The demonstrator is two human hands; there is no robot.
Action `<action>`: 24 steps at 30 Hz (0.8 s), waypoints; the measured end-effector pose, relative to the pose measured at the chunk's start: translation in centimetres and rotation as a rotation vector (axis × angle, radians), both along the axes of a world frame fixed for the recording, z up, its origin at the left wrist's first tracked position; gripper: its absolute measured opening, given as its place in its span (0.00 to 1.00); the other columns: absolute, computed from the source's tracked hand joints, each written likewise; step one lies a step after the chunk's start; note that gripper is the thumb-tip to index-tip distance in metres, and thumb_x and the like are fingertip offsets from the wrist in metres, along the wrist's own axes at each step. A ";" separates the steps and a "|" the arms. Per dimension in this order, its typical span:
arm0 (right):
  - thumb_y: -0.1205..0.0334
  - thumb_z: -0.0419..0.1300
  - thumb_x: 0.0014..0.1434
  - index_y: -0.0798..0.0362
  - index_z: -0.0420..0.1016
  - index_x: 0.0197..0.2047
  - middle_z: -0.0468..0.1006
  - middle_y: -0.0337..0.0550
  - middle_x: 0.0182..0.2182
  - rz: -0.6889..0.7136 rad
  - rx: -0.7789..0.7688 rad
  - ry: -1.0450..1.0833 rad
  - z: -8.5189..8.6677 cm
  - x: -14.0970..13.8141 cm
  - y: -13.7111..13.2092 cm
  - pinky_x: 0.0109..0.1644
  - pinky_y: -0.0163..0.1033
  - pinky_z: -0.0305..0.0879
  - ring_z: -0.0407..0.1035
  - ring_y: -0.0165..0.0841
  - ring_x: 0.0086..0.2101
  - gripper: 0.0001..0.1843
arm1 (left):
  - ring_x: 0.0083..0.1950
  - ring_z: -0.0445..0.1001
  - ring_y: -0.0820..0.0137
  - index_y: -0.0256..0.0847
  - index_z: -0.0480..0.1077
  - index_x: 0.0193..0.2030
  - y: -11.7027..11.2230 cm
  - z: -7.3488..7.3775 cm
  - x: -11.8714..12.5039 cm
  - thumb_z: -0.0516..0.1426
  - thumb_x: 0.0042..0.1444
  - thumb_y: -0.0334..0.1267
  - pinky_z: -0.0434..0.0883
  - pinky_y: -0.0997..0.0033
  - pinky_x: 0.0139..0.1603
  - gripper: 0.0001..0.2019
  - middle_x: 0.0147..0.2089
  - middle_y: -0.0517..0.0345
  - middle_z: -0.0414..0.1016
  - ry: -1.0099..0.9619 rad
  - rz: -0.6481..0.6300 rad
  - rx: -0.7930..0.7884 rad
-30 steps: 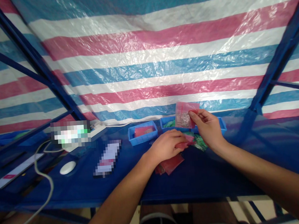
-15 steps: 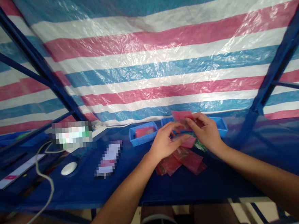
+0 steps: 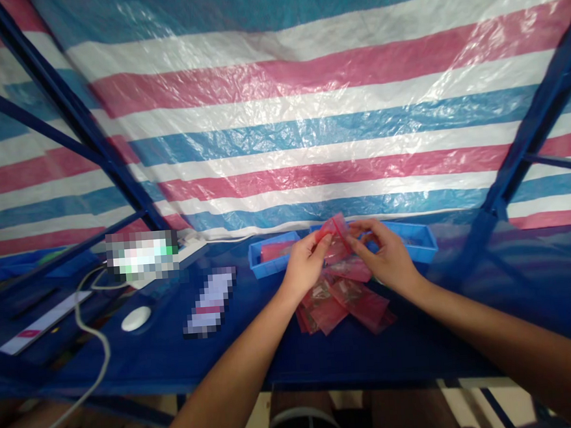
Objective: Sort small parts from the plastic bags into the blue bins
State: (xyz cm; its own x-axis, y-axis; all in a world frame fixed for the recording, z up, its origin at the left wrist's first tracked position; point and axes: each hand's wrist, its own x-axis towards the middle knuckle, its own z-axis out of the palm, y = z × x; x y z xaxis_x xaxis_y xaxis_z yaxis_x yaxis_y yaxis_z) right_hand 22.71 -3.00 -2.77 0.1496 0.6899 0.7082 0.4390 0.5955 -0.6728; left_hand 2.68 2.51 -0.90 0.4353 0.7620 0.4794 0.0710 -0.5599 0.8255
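Both hands meet above the blue table (image 3: 144, 361): my left hand (image 3: 305, 268) and right hand (image 3: 386, 256) each pinch one small pink bag (image 3: 334, 235) between them. I note it raised over loose pink bags (image 3: 350, 301), just before two blue trays (image 3: 269, 262).

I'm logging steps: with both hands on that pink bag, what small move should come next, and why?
Probably carry the pink bag into the left blue tray, which already holds pink ones: left hand and right hand pinch it above the loose pile.
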 end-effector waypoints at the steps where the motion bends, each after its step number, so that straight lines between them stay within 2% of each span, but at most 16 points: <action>1: 0.51 0.69 0.66 0.45 0.76 0.61 0.81 0.48 0.52 -0.022 0.003 0.061 -0.1 0.2 0.3 0.49 0.49 0.77 0.77 0.42 0.46 0.22 | 0.41 0.77 0.66 0.37 0.81 0.48 0.1 0.0 0.0 0.58 0.72 0.55 0.73 0.68 0.45 0.21 0.42 0.55 0.83 -0.017 0.003 -0.020; 3: 0.48 0.73 0.61 0.45 0.72 0.65 0.80 0.49 0.55 0.004 -0.035 0.177 -0.2 0.5 0.9 0.50 0.48 0.78 0.76 0.43 0.51 0.32 | 0.39 0.75 0.67 0.36 0.80 0.45 0.4 -0.1 0.0 0.59 0.71 0.56 0.72 0.69 0.44 0.22 0.40 0.56 0.82 -0.049 -0.014 -0.047; 4: 0.47 0.75 0.60 0.45 0.73 0.64 0.81 0.49 0.54 0.058 -0.090 0.220 -0.3 0.6 1.0 0.50 0.48 0.78 0.77 0.43 0.51 0.33 | 0.39 0.75 0.67 0.36 0.80 0.45 0.5 -0.1 0.0 0.59 0.70 0.56 0.72 0.69 0.44 0.22 0.40 0.56 0.81 -0.059 -0.030 -0.053; 8: 0.42 0.74 0.58 0.48 0.82 0.45 0.85 0.44 0.40 0.271 -0.332 0.311 -0.3 0.3 1.0 0.47 0.45 0.76 0.78 0.39 0.39 0.21 | 0.38 0.74 0.68 0.36 0.80 0.44 0.7 -0.5 0.0 0.59 0.70 0.57 0.70 0.70 0.42 0.22 0.38 0.56 0.80 -0.032 -0.041 -0.044; 10: 0.41 0.75 0.56 0.49 0.82 0.40 0.84 0.42 0.35 0.249 -0.347 0.357 -0.2 0.2 0.9 0.44 0.43 0.74 0.76 0.37 0.35 0.20 | 0.41 0.76 0.66 0.37 0.80 0.50 0.7 -0.5 -0.1 0.61 0.69 0.54 0.72 0.70 0.43 0.20 0.43 0.54 0.81 -0.020 0.037 0.015; 13: 0.42 0.75 0.56 0.48 0.79 0.39 0.81 0.40 0.32 0.137 -0.278 0.416 -0.2 0.2 1.0 0.40 0.42 0.72 0.74 0.36 0.33 0.19 | 0.55 0.78 0.61 0.42 0.73 0.65 0.4 -0.1 -0.2 0.64 0.67 0.48 0.75 0.68 0.47 0.23 0.59 0.47 0.80 -0.077 0.218 0.172; 15: 0.43 0.74 0.57 0.47 0.76 0.38 0.79 0.39 0.32 0.076 -0.212 0.430 -0.3 0.3 1.1 0.41 0.43 0.72 0.73 0.36 0.33 0.18 | 0.58 0.78 0.60 0.44 0.74 0.65 -0.1 0.4 -0.3 0.64 0.68 0.46 0.76 0.67 0.49 0.21 0.61 0.45 0.78 -0.080 0.244 0.238; 17: 0.45 0.73 0.59 0.46 0.75 0.39 0.79 0.40 0.33 0.079 -0.184 0.404 -0.4 0.1 0.9 0.43 0.45 0.74 0.75 0.38 0.35 0.17 | 0.55 0.79 0.62 0.43 0.79 0.58 -0.6 0.8 -0.3 0.62 0.70 0.47 0.76 0.66 0.51 0.15 0.57 0.47 0.80 -0.019 0.144 0.237; 20: 0.47 0.73 0.61 0.45 0.78 0.45 0.83 0.44 0.44 0.221 -0.235 0.292 -0.4 -0.6 0.2 0.50 0.49 0.77 0.79 0.42 0.42 0.15 | 0.53 0.79 0.62 0.43 0.80 0.57 -1.2 0.9 0.0 0.62 0.70 0.49 0.75 0.65 0.54 0.16 0.55 0.48 0.81 0.064 -0.023 0.193; 22: 0.49 0.72 0.62 0.44 0.80 0.51 0.83 0.45 0.52 0.329 -0.264 0.233 -0.2 -1.0 -0.3 0.57 0.52 0.77 0.80 0.44 0.48 0.17 | 0.50 0.78 0.63 0.41 0.80 0.55 -1.2 0.7 0.2 0.63 0.69 0.50 0.74 0.66 0.52 0.17 0.50 0.50 0.82 0.078 -0.010 0.179; 24: 0.49 0.71 0.64 0.43 0.81 0.54 0.83 0.45 0.54 0.396 -0.268 0.206 -0.1 -1.1 -0.4 0.60 0.53 0.76 0.80 0.44 0.51 0.17 | 0.45 0.77 0.65 0.40 0.81 0.51 -0.8 0.4 0.2 0.62 0.69 0.51 0.72 0.68 0.48 0.17 0.45 0.52 0.81 0.050 0.037 0.139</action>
State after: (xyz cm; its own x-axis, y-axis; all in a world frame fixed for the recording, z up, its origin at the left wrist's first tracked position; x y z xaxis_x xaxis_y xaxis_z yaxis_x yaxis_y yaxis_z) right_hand 21.60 -3.44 -2.85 -0.0417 0.8749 0.4824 0.0572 0.4841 -0.8731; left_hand 2.87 1.75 -0.54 0.4344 0.7059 0.5595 0.1328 -0.6646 0.7353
